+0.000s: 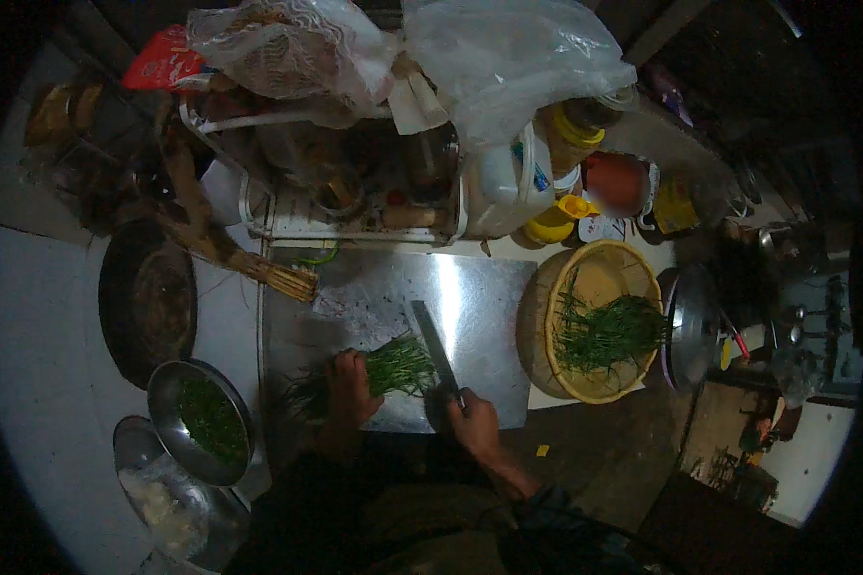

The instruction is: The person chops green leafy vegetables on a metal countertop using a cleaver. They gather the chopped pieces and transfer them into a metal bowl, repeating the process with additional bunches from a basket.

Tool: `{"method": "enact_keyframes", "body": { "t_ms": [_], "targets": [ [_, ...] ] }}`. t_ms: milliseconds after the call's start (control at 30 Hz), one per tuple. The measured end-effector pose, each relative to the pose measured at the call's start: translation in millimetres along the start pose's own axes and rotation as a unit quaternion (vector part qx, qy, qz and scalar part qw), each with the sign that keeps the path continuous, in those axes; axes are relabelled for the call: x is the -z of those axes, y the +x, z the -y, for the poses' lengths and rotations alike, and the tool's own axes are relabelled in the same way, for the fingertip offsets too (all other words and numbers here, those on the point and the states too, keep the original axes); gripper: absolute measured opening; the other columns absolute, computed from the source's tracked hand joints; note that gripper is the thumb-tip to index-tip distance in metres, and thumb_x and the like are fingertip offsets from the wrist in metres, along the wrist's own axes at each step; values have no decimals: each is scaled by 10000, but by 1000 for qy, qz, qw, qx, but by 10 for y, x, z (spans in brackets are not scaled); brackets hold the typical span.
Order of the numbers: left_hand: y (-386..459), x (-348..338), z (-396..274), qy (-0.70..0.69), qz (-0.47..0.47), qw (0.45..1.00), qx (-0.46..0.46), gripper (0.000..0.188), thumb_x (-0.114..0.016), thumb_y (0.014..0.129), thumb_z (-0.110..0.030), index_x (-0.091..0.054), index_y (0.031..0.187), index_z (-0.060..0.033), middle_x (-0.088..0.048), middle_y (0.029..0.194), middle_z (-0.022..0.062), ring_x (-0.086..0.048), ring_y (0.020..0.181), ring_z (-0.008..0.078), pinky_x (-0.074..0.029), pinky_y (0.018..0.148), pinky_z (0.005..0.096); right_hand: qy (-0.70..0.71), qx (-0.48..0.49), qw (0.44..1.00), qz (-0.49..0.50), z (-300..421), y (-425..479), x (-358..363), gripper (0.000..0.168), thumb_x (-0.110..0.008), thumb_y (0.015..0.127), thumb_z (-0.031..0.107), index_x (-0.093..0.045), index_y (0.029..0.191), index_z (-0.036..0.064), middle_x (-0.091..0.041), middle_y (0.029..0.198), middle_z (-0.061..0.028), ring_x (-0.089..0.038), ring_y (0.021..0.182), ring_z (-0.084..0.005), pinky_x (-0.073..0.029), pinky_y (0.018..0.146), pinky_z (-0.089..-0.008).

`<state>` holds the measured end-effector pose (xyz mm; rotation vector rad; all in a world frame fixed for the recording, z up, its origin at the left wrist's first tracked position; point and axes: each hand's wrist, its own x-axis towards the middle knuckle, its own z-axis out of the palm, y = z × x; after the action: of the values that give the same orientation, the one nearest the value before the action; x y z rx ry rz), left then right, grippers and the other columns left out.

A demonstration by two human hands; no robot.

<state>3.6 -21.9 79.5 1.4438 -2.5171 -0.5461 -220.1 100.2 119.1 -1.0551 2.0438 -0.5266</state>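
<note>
My left hand [351,384] presses down on a bunch of long green leafy stalks [399,365], perhaps chives, lying on a shiny metal board [485,323]. The cut-looking ends point right, and the darker leaves trail out to the left beyond my fingers. My right hand [475,424] grips the handle of a kitchen knife [437,348]. Its blade angles up and to the left, just right of the bunch's ends; whether it touches them I cannot tell. A woven basket [604,394] to the right holds more of the green stalks [608,334].
Left of the board are a metal bowl [160,374] of chopped greens [212,420], a dark wok [147,309] and another bowl holding pale pieces [162,507]. A bundled-stick whisk [280,277] overlaps the board's upper left. A white rack [359,236] and jars [575,136] stand behind.
</note>
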Motion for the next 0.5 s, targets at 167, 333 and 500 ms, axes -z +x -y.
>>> {"method": "enact_keyframes", "body": {
  "t_ms": [167,333,500],
  "targets": [
    [-11,-269,58,-7,58,997,48,260,-663,755,-107,-541,971,-31,-517,980,145,-520,955,330,-434,792,454,-3,10,999,39,337,-114,36,316,-587,965,313,-638,960,0,-617,684,-266,-647,684,-443,-485,602,-485],
    [24,-523,-331,194,-4,978,77,107,-530,833,-106,-551,930,-66,-518,947,120,-520,924,288,-432,773,411,-2,27,998,56,427,-174,59,306,-592,954,313,-646,984,13,-657,769,-256,-648,742,-466,-512,655,-507],
    [50,-757,-272,84,69,981,158,206,-593,851,-119,-555,1021,-9,-548,1056,177,-544,1004,359,-470,833,483,-80,36,993,81,323,-181,-116,302,-598,934,308,-652,1065,41,-684,828,-240,-651,776,-468,-524,706,-534]
  ]
}}
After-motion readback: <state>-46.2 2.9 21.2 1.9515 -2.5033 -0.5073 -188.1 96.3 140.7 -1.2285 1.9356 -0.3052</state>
